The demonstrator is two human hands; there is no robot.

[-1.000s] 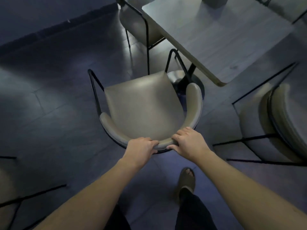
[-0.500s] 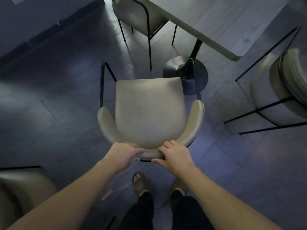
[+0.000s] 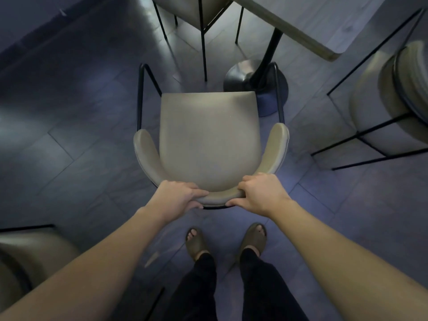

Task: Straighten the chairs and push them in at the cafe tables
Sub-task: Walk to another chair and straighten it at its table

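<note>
A beige padded chair (image 3: 209, 140) with a curved backrest and black metal legs stands right in front of me, its seat facing the cafe table (image 3: 301, 31) at the top right. My left hand (image 3: 178, 196) grips the backrest's left rear curve. My right hand (image 3: 261, 195) grips the same backrest a little to the right. The chair's front edge stands short of the table's edge, beside the round pedestal base (image 3: 256, 82). The seat is square to my view.
A second beige chair (image 3: 194, 8) stands at the top, by the table's far side. Another chair (image 3: 389, 100) sits at the right, and one more chair (image 3: 27, 258) at the lower left. My two sandalled feet (image 3: 225, 242) stand on the dark tiled floor behind the chair.
The chair has turned from angled to square with my view and sits farther back from the table. My hands have spread apart on the backrest. My feet now stand side by side.
</note>
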